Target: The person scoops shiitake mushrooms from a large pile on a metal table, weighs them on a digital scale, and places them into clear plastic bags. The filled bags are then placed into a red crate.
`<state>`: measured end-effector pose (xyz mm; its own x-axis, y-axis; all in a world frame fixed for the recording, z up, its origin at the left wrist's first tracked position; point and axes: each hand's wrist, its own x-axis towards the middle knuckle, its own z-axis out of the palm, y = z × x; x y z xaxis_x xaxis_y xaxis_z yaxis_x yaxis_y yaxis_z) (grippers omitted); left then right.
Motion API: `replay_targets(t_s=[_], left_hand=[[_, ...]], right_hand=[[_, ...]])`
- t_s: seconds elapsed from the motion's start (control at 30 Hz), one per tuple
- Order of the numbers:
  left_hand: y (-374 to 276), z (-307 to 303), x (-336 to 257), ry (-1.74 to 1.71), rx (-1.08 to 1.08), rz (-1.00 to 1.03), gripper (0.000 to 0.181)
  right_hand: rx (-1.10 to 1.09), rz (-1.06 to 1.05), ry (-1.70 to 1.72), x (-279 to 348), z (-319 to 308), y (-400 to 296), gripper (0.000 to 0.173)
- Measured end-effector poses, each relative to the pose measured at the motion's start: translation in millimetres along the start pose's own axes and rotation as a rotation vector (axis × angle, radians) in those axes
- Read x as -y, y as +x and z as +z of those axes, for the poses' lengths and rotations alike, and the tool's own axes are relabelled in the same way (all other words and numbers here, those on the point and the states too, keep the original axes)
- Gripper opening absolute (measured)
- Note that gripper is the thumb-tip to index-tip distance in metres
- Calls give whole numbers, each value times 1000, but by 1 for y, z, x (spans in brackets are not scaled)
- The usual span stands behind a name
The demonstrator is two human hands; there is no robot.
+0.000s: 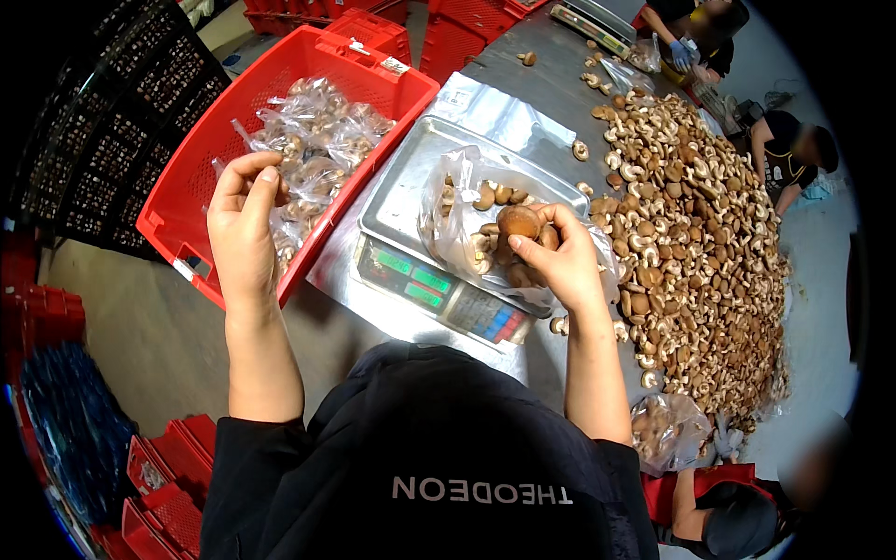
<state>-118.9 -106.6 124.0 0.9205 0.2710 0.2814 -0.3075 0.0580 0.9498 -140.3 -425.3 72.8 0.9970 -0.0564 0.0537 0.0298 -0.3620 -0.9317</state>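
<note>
My right hand (567,255) grips a brown shiitake mushroom (519,222) between thumb and fingers, over the mouth of a clear plastic bag (448,231). More mushrooms lie inside that bag, which rests open on the metal pan of a digital scale (392,199). The scale's green displays are lit. My left hand (245,210) is raised above the near side of a red plastic crate (413,77), its fingers curled towards the thumb; whether anything is in them is hidden. Several tied bags of mushrooms (322,147) fill the crate's bottom.
A large heap of loose shiitake (686,231) covers the right of the metal table (490,59). Co-workers stand along its far side; one gloved hand (680,56) is near a second scale (595,29). A filled bag (665,430) lies at lower right. Black crates (126,119) stand left.
</note>
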Motion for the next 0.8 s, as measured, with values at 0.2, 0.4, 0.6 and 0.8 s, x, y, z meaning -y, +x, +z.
replay_targets(t_s=[0.2,0.4,0.6,0.8], left_hand=[[-3,13,3,32,31,-40,14],[-8,11,12,88,71,-12,13],[-5,-9,20,116,8,-78,14],[6,34,12,-37,126,-49,22]], right_hand=[[45,-59,-442,-7,18,27,34],[-19,-159,-351,24,-10,6,37],[-488,73,-96,-48,-132,-54,20],[-320,80,-755,-208,-117,-110,37]])
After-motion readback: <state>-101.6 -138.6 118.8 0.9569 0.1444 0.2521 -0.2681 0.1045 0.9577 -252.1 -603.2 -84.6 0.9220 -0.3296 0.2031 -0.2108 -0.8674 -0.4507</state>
